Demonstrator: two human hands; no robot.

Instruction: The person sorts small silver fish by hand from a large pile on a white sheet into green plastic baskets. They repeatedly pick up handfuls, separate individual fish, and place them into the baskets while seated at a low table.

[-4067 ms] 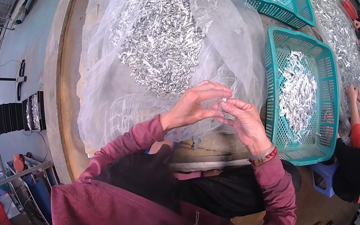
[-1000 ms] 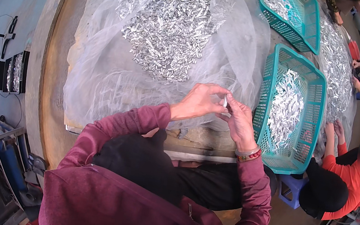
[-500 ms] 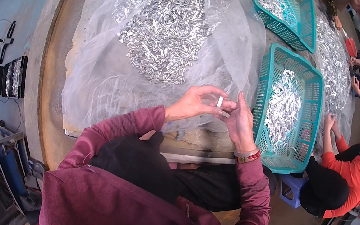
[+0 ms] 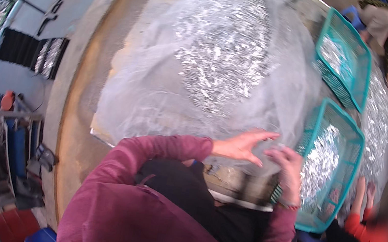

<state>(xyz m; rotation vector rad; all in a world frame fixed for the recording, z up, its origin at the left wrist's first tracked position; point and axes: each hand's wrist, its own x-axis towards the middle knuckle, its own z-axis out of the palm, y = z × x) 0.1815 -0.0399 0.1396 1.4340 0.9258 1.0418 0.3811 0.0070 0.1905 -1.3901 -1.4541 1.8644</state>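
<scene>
The left hand (image 4: 241,147) is spread, fingers flat and empty, hovering at the near edge of the clear plastic sheet (image 4: 158,89) that covers the table (image 4: 80,116). The right hand (image 4: 289,169) is curled just beside the near teal basket (image 4: 350,148); motion blur hides whether it pinches anything, so I cannot tell what it grips. A big pile of small silvery pieces (image 4: 220,58) lies in the middle of the sheet, well ahead of both hands, and more fill the near basket and a second basket (image 4: 345,59) behind it. To do this well, I judge that the right hand should carry each piece fully over the basket rim before letting go, while the left reaches to the pile's near edge and pulls only a few pieces close, without dragging the sheet.
</scene>
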